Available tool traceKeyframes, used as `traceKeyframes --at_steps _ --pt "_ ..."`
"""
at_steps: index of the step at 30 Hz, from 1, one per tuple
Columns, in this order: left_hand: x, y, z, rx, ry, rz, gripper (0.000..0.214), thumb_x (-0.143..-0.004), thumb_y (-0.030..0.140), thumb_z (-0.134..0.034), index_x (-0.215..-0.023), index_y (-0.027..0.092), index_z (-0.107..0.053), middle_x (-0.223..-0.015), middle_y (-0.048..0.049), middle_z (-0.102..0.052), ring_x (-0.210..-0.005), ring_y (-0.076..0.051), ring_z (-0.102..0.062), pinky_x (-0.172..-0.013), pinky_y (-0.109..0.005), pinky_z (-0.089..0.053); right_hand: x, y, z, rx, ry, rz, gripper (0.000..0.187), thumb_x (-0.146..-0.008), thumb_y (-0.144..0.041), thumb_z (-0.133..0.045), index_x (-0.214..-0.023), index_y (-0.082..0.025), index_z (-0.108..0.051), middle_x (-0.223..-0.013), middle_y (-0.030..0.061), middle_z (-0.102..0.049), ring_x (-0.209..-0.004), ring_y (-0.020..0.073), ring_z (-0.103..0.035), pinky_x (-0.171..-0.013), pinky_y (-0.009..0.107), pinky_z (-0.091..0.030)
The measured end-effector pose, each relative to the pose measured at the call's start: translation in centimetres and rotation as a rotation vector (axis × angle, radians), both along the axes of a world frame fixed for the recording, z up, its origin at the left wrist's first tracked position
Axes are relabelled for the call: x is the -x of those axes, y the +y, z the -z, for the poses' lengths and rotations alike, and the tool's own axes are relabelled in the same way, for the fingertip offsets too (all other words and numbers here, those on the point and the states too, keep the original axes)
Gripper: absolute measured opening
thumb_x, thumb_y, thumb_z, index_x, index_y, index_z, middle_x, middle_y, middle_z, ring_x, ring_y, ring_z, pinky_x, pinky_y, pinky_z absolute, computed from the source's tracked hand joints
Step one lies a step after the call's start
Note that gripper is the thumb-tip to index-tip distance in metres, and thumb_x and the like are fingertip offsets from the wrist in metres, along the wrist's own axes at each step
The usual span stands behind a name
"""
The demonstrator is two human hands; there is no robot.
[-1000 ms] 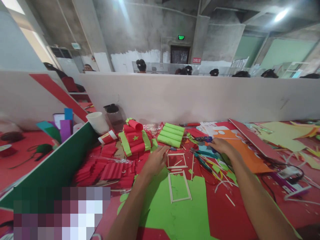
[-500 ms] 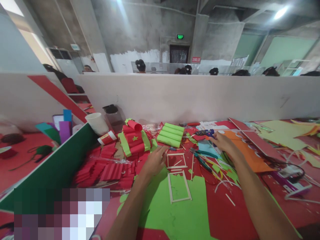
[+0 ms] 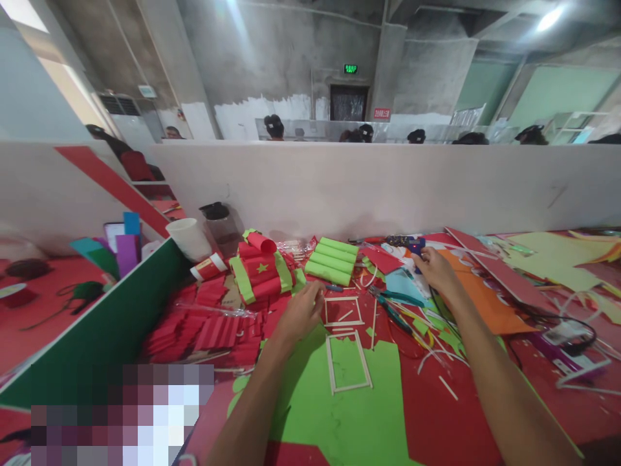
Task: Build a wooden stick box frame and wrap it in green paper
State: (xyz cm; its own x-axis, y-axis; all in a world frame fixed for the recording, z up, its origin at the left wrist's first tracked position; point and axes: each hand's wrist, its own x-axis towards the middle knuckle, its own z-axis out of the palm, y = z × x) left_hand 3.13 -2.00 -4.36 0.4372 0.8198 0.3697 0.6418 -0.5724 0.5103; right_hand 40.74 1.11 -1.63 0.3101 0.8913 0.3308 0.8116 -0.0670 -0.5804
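Moved: right hand (image 3: 436, 268) has slid further back across the bench (image 3: 466, 414) since a second ago, taking the blue glue gun (image 3: 410, 244) with it, now close to the white divider wall (image 3: 388, 188). Left hand hasn't really budged.
Right hand: fingers curled around the glue gun's handle, nozzle pointing left, just behind the red paper scrap (image 3: 383, 259).
Left hand: left hand (image 3: 301, 312) rests on the bench edge of the green sheet (image 3: 349, 414), fingers loosely bent, tips by the small stick frame (image 3: 343, 311); can't tell if they're pinching anything.
Nearby: bigger stick frame (image 3: 348, 362) on the green sheet, green paper rolls (image 3: 332, 260) behind, teal pliers (image 3: 395, 299) between the hands, red folded paper pile (image 3: 213, 323) off left.
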Motion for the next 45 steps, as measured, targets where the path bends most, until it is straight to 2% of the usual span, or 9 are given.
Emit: traceKeyframes --at_steps 9,12,15,21,27,32,35,38,45 --pt "0.0 0.1 0.3 0.046 -0.013 0.001 0.021 -0.084 0.012 -0.040 -0.099 0.021 -0.051 -0.092 -0.0049 -0.060 -0.076 -0.017 -0.057 -0.064 -0.026 -0.043 2.3 -1.6 0.0 -0.040 0.486 -0.254 0.025 -0.078 -0.045 -0.054 -0.080 -0.021 -0.048 -0.063 -0.0033 -0.053 -0.054 0.0118 -0.050 -0.051 0.023 -0.039" --pt "0.0 0.1 0.2 0.055 -0.032 -0.005 0.025 -0.082 0.010 -0.040 -0.101 0.022 -0.052 -0.094 -0.0050 -0.061 -0.079 -0.017 -0.057 -0.067 -0.027 -0.045 3.3 -2.3 0.5 -0.006 0.704 -0.365 0.027 -0.075 -0.043 -0.059 -0.086 -0.021 -0.046 -0.066 -0.0033 -0.055 -0.055 0.0118 -0.052 -0.051 0.023 -0.041" --pt "-0.3 -0.1 -0.1 0.070 -0.050 -0.016 0.030 -0.083 0.009 -0.040 -0.107 0.022 -0.054 -0.095 -0.0047 -0.061 -0.081 -0.017 -0.058 -0.072 -0.029 -0.047 4.1 -2.8 0.6 -0.008 0.762 -0.422 0.028 -0.072 -0.041 -0.065 -0.080 -0.020 -0.048 -0.064 -0.0025 -0.055 -0.053 0.0115 -0.051 -0.052 0.024 -0.041" --pt "-2.3 -0.1 -1.0 0.064 -0.064 0.049 0.032 -0.088 0.017 -0.040 -0.115 0.020 -0.057 -0.106 -0.0084 -0.063 -0.093 -0.020 -0.059 -0.078 -0.031 -0.048 4.7 -2.8 0.3 0.007 0.613 -0.447 0.041 -0.079 -0.052 -0.057 -0.057 -0.020 -0.046 -0.050 -0.0019 -0.047 -0.049 0.0119 -0.046 -0.052 0.026 -0.038" --pt "-4.3 1.9 -2.7 0.130 -0.097 0.119 0.020 -0.088 0.025 -0.046 -0.103 0.020 -0.059 -0.084 -0.0026 -0.066 -0.074 -0.015 -0.061 -0.065 -0.024 -0.046 4.2 -3.1 0.2 0.094 0.467 -0.380 0.050 -0.081 -0.059 -0.051 -0.051 -0.020 -0.044 -0.047 -0.0024 -0.045 -0.046 0.0115 -0.043 -0.049 0.025 -0.036" --pt "-5.9 4.4 -4.1 0.201 -0.086 0.248 0.015 -0.087 0.030 -0.048 -0.090 0.019 -0.059 -0.076 -0.0007 -0.065 -0.066 -0.013 -0.058 -0.058 -0.022 -0.042 3.8 -3.9 -0.6 0.130 0.359 -0.440 0.037 -0.081 -0.054 -0.056 -0.073 -0.019 -0.062 -0.055 -0.0024 -0.053 -0.054 0.0140 -0.050 -0.055 0.026 -0.041" --pt "-7.1 5.7 -3.9 0.231 -0.028 0.320 0.015 -0.086 0.031 -0.051 -0.086 0.019 -0.060 -0.077 -0.0009 -0.065 -0.066 -0.013 -0.057 -0.058 -0.022 -0.041 3.7 -4.3 -0.8 0.167 0.356 -0.541 0.033 -0.082 -0.050 -0.056 -0.090 -0.020 -0.067 -0.080 0.0022 -0.068 -0.074 0.0188 -0.060 -0.070 0.030 -0.047" --pt "-7.9 6.4 -3.2 0.204 0.015 0.341 0.016 -0.086 0.031 -0.051 -0.084 0.019 -0.062 -0.078 -0.0009 -0.065 -0.067 -0.013 -0.056 -0.060 -0.022 -0.040 3.6 -4.3 -0.6 0.225 0.307 -0.585 0.033 -0.082 -0.049 -0.056 -0.095 -0.022 -0.069 -0.095 0.0035 -0.070 -0.087 0.0225 -0.063 -0.079 0.034 -0.047" --pt "-7.9 6.4 -2.6 0.211 0.113 0.368 0.017 -0.086 0.027 -0.051 -0.088 0.018 -0.065 -0.086 -0.0032 -0.066 -0.074 -0.015 -0.057 -0.063 -0.023 -0.039 4.1 -4.4 -0.3 0.287 0.075 -0.518 0.032 -0.081 -0.050 -0.056 -0.089 -0.024 -0.072 -0.084 0.0022 -0.072 -0.078 0.0227 -0.063 -0.072 0.032 -0.047"
